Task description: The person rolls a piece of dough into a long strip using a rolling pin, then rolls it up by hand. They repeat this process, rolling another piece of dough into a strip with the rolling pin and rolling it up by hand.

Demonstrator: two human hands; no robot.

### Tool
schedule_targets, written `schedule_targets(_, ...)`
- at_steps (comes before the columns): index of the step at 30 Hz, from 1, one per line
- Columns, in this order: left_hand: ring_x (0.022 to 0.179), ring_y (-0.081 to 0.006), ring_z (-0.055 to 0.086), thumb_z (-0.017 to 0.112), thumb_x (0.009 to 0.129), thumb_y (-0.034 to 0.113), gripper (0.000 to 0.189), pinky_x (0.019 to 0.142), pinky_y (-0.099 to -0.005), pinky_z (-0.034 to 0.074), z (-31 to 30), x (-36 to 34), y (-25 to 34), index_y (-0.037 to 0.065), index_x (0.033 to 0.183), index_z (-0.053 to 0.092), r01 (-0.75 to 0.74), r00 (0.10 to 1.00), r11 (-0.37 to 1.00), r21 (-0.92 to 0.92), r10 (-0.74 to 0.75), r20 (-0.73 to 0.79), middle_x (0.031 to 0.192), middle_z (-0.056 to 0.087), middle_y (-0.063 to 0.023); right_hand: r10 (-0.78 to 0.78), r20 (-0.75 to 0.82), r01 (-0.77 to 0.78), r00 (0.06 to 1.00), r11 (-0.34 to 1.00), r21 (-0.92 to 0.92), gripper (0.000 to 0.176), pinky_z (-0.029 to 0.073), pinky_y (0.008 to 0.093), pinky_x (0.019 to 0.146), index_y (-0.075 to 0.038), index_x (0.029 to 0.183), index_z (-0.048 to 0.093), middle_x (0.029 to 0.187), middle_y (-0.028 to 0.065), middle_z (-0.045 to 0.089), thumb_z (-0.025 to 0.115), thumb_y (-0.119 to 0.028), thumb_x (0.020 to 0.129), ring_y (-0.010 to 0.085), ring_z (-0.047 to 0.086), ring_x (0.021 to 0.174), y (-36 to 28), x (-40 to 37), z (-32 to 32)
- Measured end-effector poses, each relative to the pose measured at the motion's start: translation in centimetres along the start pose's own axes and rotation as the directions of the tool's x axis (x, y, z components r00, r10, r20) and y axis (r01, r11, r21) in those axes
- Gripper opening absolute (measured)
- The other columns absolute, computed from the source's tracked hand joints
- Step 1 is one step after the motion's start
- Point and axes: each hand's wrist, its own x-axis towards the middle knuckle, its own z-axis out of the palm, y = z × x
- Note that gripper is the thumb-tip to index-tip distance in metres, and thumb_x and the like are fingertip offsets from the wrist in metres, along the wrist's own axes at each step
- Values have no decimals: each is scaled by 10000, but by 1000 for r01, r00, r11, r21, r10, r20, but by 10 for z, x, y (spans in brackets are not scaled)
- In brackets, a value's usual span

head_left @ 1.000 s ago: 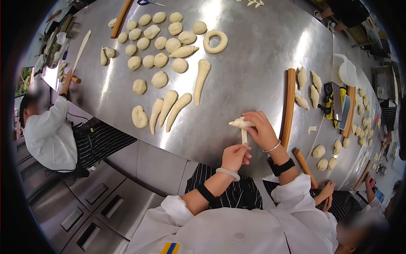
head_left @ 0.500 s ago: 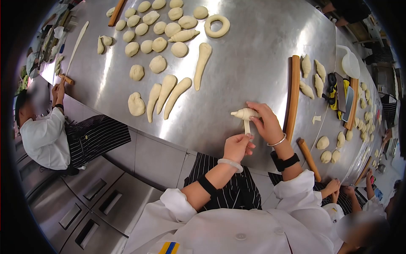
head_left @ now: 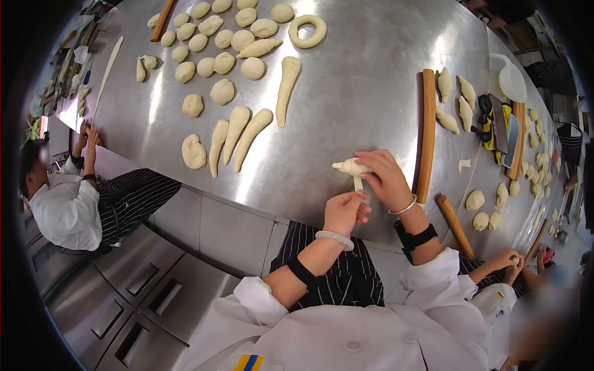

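Note:
A ridged, coiled dough roll (head_left: 347, 165) lies near the front edge of the steel table, its pointed end facing left. My right hand (head_left: 385, 179) is curled over its right part, the thumb near the strip, and hides that end. From the roll a flat dough strip (head_left: 357, 183) runs toward me. My left hand (head_left: 344, 213) pinches the strip's lower end between thumb and fingers. Left of my hands lie several tapered dough pieces, one of them this long dough cone (head_left: 253, 140).
Several dough balls (head_left: 222, 91) and a dough ring (head_left: 307, 31) lie farther back. To the right are a long rolling pin (head_left: 426, 136), a shorter rolling pin (head_left: 455, 226), shaped rolls (head_left: 447, 120) and a white container (head_left: 512, 80). Co-workers (head_left: 65, 201) stand at both sides.
The strip between my hands looks shorter, and my left hand is closer to the roll. The view has shifted slightly. At the right, a co-worker's hands have moved up.

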Motion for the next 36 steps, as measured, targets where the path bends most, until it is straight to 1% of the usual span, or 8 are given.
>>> schedule_targets(5, 484, -85, 506, 527, 943, 214, 227, 547, -251, 489, -1, -3, 0, 9, 935, 624, -15, 1000, 999, -36, 15, -2, 666, 577, -21, 13, 4, -13, 1000, 1000, 1, 315, 460, 370, 858, -47, 1019, 609, 1126, 72, 609, 640, 15, 712, 288, 535, 992, -1, -4, 2)
schedule_targets(10, 488, -83, 503, 525, 944, 207, 226, 557, -251, 493, -3, -4, -2, 3, 946, 623, -22, 1000, 999, -39, 22, -13, 666, 570, -17, 9, 3, -9, 1000, 1000, -18, 313, 457, 370, 865, -49, 1021, 609, 1131, 69, 607, 638, 12, 716, 286, 534, 998, -3, -5, 2)
schedule_targets(16, 490, -81, 506, 518, 947, 198, 222, 556, -251, 496, -4, -3, -7, 1, 957, 622, -29, 1000, 999, -42, 29, -5, 668, 571, -14, -21, -22, 21, 1000, 1000, -11, 272, 462, 366, 847, -37, 1000, 619, 1133, 74, 608, 598, 38, 740, 282, 538, 984, -4, -9, 2)
schedule_targets(22, 487, -69, 504, 524, 948, 212, 230, 552, -248, 513, -6, -6, -8, 4, 960, 623, -16, 1000, 998, -63, 16, 1, 670, 572, -10, -31, -31, 29, 999, 999, -39, 243, 466, 360, 828, -17, 986, 627, 1094, 90, 637, 583, 52, 757, 286, 560, 955, -7, -12, 4)
schedule_targets(24, 486, -66, 503, 526, 947, 214, 230, 550, -248, 519, -6, -6, -9, 6, 960, 624, -15, 1000, 997, -71, 15, 2, 670, 572, -9, 37, -37, -37, 999, 999, -1, 299, 469, 359, 823, -22, 1030, 614, 1090, 89, 638, 596, 60, 743, 287, 561, 954, -10, -13, 4)
schedule_targets(27, 484, -63, 501, 529, 946, 215, 227, 546, -247, 522, -5, -7, -9, 9, 962, 624, -3, 1000, 997, -71, 3, -3, 667, 570, -5, -11, -40, 10, 999, 1000, -18, 350, 464, 368, 832, -14, 1069, 590, 1106, 80, 620, 609, 40, 724, 284, 548, 963, -6, -15, 6)
schedule_targets(30, 484, -61, 500, 531, 945, 215, 224, 542, -246, 520, -6, -6, -10, 12, 964, 623, 6, 1000, 998, -60, -7, -3, 667, 569, -1, 6, -50, -7, 999, 1000, -19, 361, 460, 372, 842, -18, 1073, 589, 1123, 82, 612, 619, 36, 717, 287, 541, 979, -9, -17, 9)
schedule_targets(36, 483, -58, 501, 537, 938, 201, 203, 533, -244, 517, -10, -2, -14, 20, 966, 624, -14, 1000, 997, -75, 14, -2, 671, 575, 0, -15, -5, 14, 1000, 999, -45, 354, 452, 376, 862, -30, 1043, 600, 1133, 74, 607, 633, 27, 696, 286, 534, 986, -8, -22, 9)
